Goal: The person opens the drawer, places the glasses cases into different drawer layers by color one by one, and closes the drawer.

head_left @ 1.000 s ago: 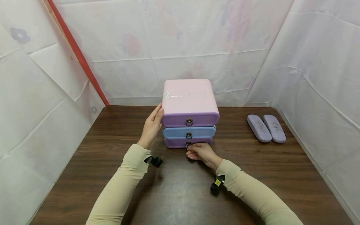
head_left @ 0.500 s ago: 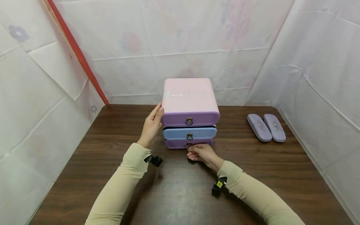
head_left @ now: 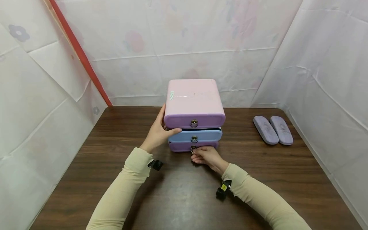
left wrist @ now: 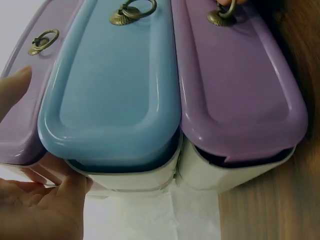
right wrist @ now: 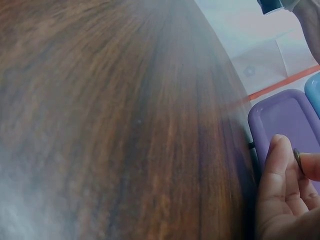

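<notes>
A stack of three drawers stands mid-table, with a pale pink top (head_left: 195, 95). Its fronts are an upper purple drawer (head_left: 179, 121), a middle blue drawer (head_left: 208, 135) and a lower purple drawer (head_left: 181, 147). Dark gaps behind the blue and lower purple fronts in the left wrist view show both slightly pulled out. My left hand (head_left: 156, 133) rests its fingers along the stack's left side, thumb extended across the front. With thumb and fingers, my right hand (head_left: 210, 157) pinches the ring pull (head_left: 193, 150) of the lower purple drawer.
Two greyish-purple oblong cases (head_left: 265, 131) lie side by side at the right of the brown wooden table (head_left: 178, 204). White patterned sheets (head_left: 184, 38) hang behind and at both sides. A red strip (head_left: 81, 57) runs down the left rear corner.
My left thumb has swung from the stack's left edge to the front, over the blue drawer's upper corner. The blue drawer has come out a little. My right hand keeps its pinch.
</notes>
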The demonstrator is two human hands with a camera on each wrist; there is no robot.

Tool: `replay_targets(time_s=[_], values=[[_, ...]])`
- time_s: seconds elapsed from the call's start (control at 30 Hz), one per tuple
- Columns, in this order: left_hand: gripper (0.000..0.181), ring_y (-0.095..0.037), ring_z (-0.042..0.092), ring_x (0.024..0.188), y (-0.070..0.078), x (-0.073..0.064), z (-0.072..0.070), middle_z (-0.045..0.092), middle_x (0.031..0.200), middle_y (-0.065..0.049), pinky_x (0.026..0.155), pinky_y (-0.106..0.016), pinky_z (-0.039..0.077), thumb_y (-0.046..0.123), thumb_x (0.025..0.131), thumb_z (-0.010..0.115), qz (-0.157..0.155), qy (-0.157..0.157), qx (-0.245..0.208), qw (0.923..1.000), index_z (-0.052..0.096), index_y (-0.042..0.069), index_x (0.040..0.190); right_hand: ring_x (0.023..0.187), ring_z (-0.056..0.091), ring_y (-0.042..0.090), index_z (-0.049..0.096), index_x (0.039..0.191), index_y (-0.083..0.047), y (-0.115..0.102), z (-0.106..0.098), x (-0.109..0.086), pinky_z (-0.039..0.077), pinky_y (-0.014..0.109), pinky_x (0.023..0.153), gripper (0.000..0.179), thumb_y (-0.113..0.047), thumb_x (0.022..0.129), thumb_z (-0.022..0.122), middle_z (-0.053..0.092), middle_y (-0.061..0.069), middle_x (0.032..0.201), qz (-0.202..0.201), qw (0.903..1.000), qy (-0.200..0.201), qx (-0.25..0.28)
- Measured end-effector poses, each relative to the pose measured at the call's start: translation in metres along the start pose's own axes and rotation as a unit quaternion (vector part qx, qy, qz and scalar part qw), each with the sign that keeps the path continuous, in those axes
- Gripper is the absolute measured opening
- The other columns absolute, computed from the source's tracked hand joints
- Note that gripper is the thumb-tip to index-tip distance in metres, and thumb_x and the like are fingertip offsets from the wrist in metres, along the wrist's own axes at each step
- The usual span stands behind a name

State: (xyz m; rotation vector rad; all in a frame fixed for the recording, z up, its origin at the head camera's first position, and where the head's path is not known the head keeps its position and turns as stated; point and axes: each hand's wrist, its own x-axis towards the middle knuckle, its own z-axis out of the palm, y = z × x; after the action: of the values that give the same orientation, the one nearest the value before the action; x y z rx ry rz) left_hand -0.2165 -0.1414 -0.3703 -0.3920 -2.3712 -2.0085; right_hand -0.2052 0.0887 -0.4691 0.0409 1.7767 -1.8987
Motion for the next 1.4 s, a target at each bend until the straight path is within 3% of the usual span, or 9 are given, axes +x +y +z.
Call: replay_targets(time_s=[0.27, 0.53, 0.83, 1.07, 1.17, 1.4], values=[[0.119, -0.029, 0.041, 0.137, 0.020, -0.008, 0.002, 0.019, 0.163, -0.009, 0.107, -0.035, 0.043, -0.005, 0.079, 0.077, 0.004, -0.028, -0.003, 0.9996, -0.006, 0.021, 0.159, 0.064, 0.068, 0.006, 0.058, 0.116, 0.018, 0.000, 0.000, 0.004, 0.056, 0.017, 0.062, 0.034, -0.011, 0.098, 0.058, 0.070, 0.000, 0.071, -0.003, 1.0000, 0.003, -0.002], [0.125, -0.025, 0.038, 0.140, -0.005, 0.000, 0.000, 0.012, 0.165, -0.001, 0.114, -0.046, 0.036, 0.001, 0.076, 0.083, 0.016, -0.016, 0.024, 0.9995, -0.007, 0.032, 0.158, 0.065, 0.068, 0.006, 0.057, 0.116, 0.018, 0.000, 0.000, 0.006, 0.056, 0.017, 0.062, 0.034, -0.011, 0.098, 0.058, 0.070, 0.000, 0.072, -0.006, 1.0000, 0.001, -0.002], [0.115, -0.027, 0.048, 0.133, -0.009, 0.000, 0.002, 0.027, 0.160, -0.006, 0.107, -0.046, 0.045, 0.016, 0.080, 0.082, 0.023, 0.019, 0.064, 0.9975, 0.000, 0.040, 0.156, 0.066, 0.068, 0.007, 0.060, 0.113, 0.016, 0.000, 0.000, 0.004, 0.057, 0.019, 0.063, 0.031, -0.011, 0.098, 0.057, 0.070, 0.001, 0.073, -0.008, 1.0000, 0.001, -0.001], [0.114, -0.027, 0.048, 0.134, -0.010, 0.001, 0.005, 0.025, 0.161, -0.005, 0.109, -0.044, 0.044, 0.013, 0.080, 0.082, 0.018, 0.036, 0.071, 0.9967, 0.001, 0.036, 0.157, 0.065, 0.068, 0.007, 0.061, 0.109, 0.013, 0.005, 0.000, 0.002, 0.057, 0.019, 0.063, 0.026, -0.010, 0.098, 0.057, 0.070, 0.001, 0.072, -0.011, 0.9999, -0.002, 0.001], [0.114, -0.029, 0.046, 0.135, -0.007, 0.000, 0.007, 0.023, 0.162, -0.007, 0.110, -0.044, 0.042, 0.009, 0.081, 0.080, 0.017, 0.038, 0.071, 0.9966, -0.001, 0.029, 0.158, 0.065, 0.068, 0.007, 0.063, 0.105, 0.011, 0.008, 0.001, 0.001, 0.057, 0.019, 0.063, 0.023, -0.009, 0.098, 0.057, 0.070, 0.001, 0.071, -0.007, 0.9999, -0.007, 0.004], [0.110, -0.032, 0.045, 0.136, 0.020, -0.013, 0.013, 0.023, 0.161, -0.014, 0.111, -0.042, 0.041, 0.003, 0.082, 0.077, 0.014, 0.043, 0.084, 0.9954, -0.001, 0.016, 0.159, 0.065, 0.068, 0.008, 0.064, 0.104, 0.011, 0.010, 0.003, -0.004, 0.057, 0.020, 0.062, 0.022, -0.009, 0.098, 0.057, 0.070, 0.001, 0.071, -0.017, 0.9998, -0.010, 0.001]])
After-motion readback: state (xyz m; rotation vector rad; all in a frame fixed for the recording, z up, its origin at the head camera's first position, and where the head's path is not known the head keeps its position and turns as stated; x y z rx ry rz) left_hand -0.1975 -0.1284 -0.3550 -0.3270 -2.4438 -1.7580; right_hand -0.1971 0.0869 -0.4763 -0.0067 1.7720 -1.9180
